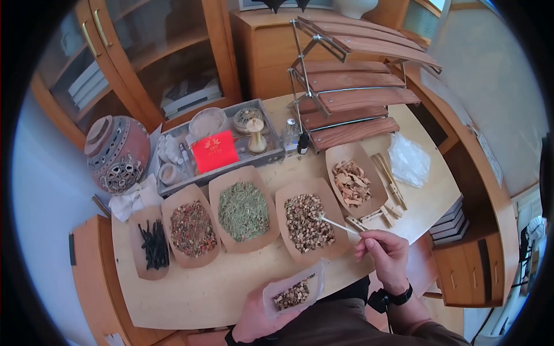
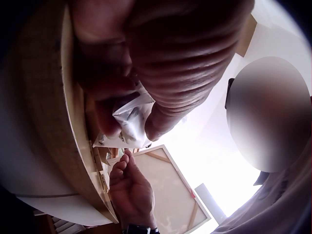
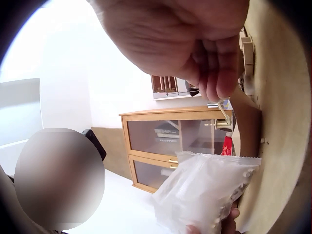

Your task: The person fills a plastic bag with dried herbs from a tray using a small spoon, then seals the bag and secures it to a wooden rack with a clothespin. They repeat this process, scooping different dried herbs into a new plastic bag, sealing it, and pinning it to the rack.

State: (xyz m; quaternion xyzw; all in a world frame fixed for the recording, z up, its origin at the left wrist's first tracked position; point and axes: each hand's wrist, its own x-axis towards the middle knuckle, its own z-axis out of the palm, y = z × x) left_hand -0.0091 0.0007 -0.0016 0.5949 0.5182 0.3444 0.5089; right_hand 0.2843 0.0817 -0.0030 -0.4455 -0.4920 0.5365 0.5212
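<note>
Between the fingertips of my right hand (image 1: 385, 256) is a small, thin, pale-handled spoon (image 1: 340, 225). Its tip meets the brown chopped pieces in a paper tray (image 1: 283, 202) near the table's middle. Low in the head view, my left hand (image 1: 259, 317) grips a translucent plastic pouch (image 1: 315, 277) by its lower part. Similar brown pieces lie inside the pouch, whose mouth gapes toward the tray. The right wrist view shows the pouch's cloudy side (image 3: 200, 190) and sealed-looking ridged edge. Thumb and fingers pinch the pouch in the left wrist view.
More paper trays hold green cut herb (image 1: 243, 211), a reddish mix (image 1: 193, 229), black strips (image 1: 153, 245) and tan chips (image 1: 352, 183). Behind them sits a grey tray (image 1: 271, 157) with a red packet (image 1: 215, 152). A slatted wooden rack (image 1: 358, 98) and plastic bag (image 1: 408, 160) stand rightward.
</note>
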